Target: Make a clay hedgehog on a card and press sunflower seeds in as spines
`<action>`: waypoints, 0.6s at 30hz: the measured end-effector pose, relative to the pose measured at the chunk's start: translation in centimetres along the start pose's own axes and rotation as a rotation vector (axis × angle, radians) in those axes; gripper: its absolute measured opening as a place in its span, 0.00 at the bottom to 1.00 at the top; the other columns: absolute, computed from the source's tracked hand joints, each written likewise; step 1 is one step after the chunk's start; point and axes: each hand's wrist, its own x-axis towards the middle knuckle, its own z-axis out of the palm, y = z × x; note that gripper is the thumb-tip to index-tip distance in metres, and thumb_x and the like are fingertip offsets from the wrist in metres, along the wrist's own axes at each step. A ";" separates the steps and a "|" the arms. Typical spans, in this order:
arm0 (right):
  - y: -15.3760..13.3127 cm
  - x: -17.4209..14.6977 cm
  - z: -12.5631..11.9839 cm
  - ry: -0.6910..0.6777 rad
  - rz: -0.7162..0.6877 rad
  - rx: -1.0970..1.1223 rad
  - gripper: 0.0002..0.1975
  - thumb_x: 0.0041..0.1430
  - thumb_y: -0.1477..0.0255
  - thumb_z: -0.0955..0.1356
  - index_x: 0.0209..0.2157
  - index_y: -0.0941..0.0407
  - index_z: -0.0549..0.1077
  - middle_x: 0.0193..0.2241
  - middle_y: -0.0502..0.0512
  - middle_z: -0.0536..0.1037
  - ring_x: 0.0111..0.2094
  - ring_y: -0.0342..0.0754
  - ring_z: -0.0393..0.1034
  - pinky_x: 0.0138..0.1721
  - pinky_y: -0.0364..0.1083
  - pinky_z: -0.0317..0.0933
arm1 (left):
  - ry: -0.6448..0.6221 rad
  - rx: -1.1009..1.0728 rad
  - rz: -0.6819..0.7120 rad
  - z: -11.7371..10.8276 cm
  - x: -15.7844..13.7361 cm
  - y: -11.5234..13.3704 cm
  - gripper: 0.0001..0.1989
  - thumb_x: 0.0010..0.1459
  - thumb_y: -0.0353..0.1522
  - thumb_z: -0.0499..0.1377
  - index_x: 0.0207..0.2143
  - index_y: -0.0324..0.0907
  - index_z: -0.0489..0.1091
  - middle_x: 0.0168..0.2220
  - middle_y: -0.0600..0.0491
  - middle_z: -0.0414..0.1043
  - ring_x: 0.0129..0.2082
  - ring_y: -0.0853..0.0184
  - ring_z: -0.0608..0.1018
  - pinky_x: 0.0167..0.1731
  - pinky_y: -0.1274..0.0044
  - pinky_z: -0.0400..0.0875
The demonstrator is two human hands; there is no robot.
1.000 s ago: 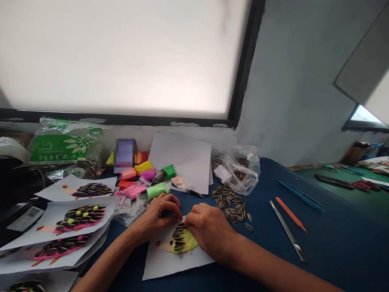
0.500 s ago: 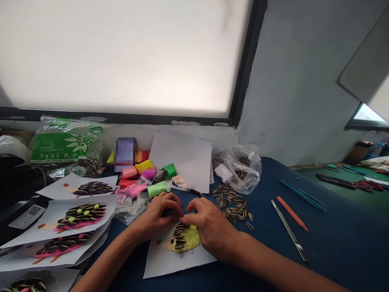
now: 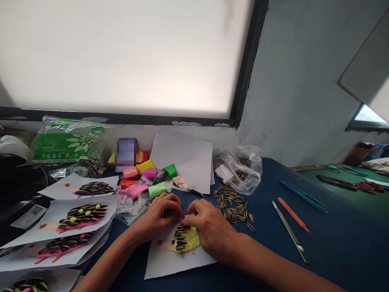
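A sheet of white paper (image 3: 164,265) lies before me with a clay hedgehog (image 3: 191,239) on it. Its body is yellow-green, its face pale, with a dark nose and eye. Dark striped sunflower seeds (image 3: 180,238) are stuck in rows at the front of the body. My left hand (image 3: 164,211) is closed at the paper's upper edge, fingertips bunched together. Over the hedgehog's back, my right hand (image 3: 209,229) pinches thumb and finger, nearly touching the left fingertips. Whatever lies between the fingers of either hand is too small or hidden to make out.
A pile of loose sunflower seeds (image 3: 235,209) lies right of my hands, below a plastic bag of seeds (image 3: 240,172). Clay packets (image 3: 159,189) sit behind. Finished hedgehog pictures (image 3: 82,217) overlap at left. A metal blade (image 3: 290,231), an orange tool (image 3: 294,215) and blue tweezers (image 3: 304,196) lie right.
Both hands stay in nearly the same place over the hedgehog, fingers still closed. The whole view has shifted very slightly; no object has visibly moved on the table.
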 end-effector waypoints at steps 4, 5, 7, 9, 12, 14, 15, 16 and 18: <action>0.1 0.0 -0.1 0.039 0.006 -0.015 0.20 0.55 0.85 0.63 0.45 0.54 0.78 0.43 0.58 0.72 0.43 0.50 0.65 0.44 0.47 0.61 | 0.008 0.005 0.001 0.1 0.0 -0.1 0.10 0.58 0.36 0.57 0.29 0.46 0.77 0.40 0.52 0.72 0.43 0.63 0.70 0.47 0.71 0.63; 0.2 0.0 -0.3 0.055 0.026 -0.027 0.19 0.56 0.84 0.63 0.45 0.55 0.77 0.42 0.58 0.72 0.42 0.49 0.65 0.44 0.47 0.61 | 0.006 0.007 -0.005 0.1 0.0 0.0 0.10 0.58 0.36 0.56 0.29 0.46 0.77 0.40 0.52 0.72 0.44 0.62 0.70 0.47 0.71 0.63; 0.6 0.3 -0.8 0.093 0.093 -0.070 0.15 0.59 0.83 0.62 0.43 0.58 0.76 0.39 0.58 0.73 0.41 0.49 0.66 0.43 0.46 0.61 | -0.002 0.014 -0.014 0.1 0.0 0.0 0.09 0.56 0.34 0.56 0.29 0.47 0.77 0.40 0.52 0.72 0.44 0.62 0.70 0.48 0.70 0.63; 1.3 0.7 -1.5 0.103 0.190 -0.144 0.11 0.61 0.81 0.63 0.41 0.60 0.74 0.38 0.59 0.75 0.41 0.50 0.67 0.43 0.46 0.61 | 0.000 0.012 -0.026 0.1 0.0 0.1 0.09 0.54 0.32 0.55 0.31 0.46 0.76 0.40 0.53 0.72 0.45 0.62 0.70 0.49 0.70 0.62; 2.7 0.9 -3.0 -0.018 0.389 -0.309 0.10 0.62 0.82 0.62 0.41 0.60 0.73 0.41 0.61 0.75 0.43 0.51 0.68 0.44 0.47 0.60 | 0.006 -0.011 -0.070 0.0 -0.1 0.1 0.12 0.51 0.29 0.53 0.34 0.45 0.75 0.42 0.52 0.72 0.45 0.61 0.70 0.49 0.69 0.63; 3.7 0.8 -4.1 -0.051 0.451 -0.337 0.10 0.62 0.82 0.62 0.39 0.62 0.74 0.38 0.64 0.76 0.42 0.55 0.69 0.41 0.49 0.60 | 0.003 -0.027 -0.100 -0.1 -0.1 0.2 0.14 0.49 0.27 0.52 0.34 0.45 0.74 0.42 0.52 0.72 0.45 0.61 0.70 0.49 0.69 0.64; 4.2 0.7 -4.7 -0.066 0.469 -0.341 0.09 0.62 0.81 0.62 0.38 0.63 0.75 0.37 0.65 0.76 0.41 0.56 0.70 0.39 0.49 0.60 | 0.002 -0.030 -0.110 -0.1 -0.1 0.2 0.14 0.49 0.27 0.51 0.35 0.45 0.74 0.43 0.52 0.72 0.45 0.61 0.71 0.49 0.69 0.65; 4.5 0.6 -5.2 -0.087 0.482 -0.337 0.09 0.61 0.81 0.63 0.37 0.63 0.75 0.37 0.66 0.77 0.40 0.56 0.71 0.37 0.48 0.59 | 0.002 -0.030 -0.114 -0.1 -0.1 0.2 0.15 0.48 0.27 0.51 0.34 0.45 0.74 0.43 0.52 0.72 0.45 0.61 0.71 0.48 0.69 0.65; 4.8 0.3 -6.1 -0.122 0.487 -0.312 0.09 0.61 0.79 0.63 0.34 0.61 0.76 0.36 0.64 0.78 0.38 0.54 0.72 0.33 0.46 0.58 | 0.002 -0.022 -0.109 -0.1 -0.1 0.2 0.15 0.47 0.27 0.51 0.34 0.45 0.74 0.43 0.52 0.72 0.45 0.61 0.71 0.48 0.69 0.66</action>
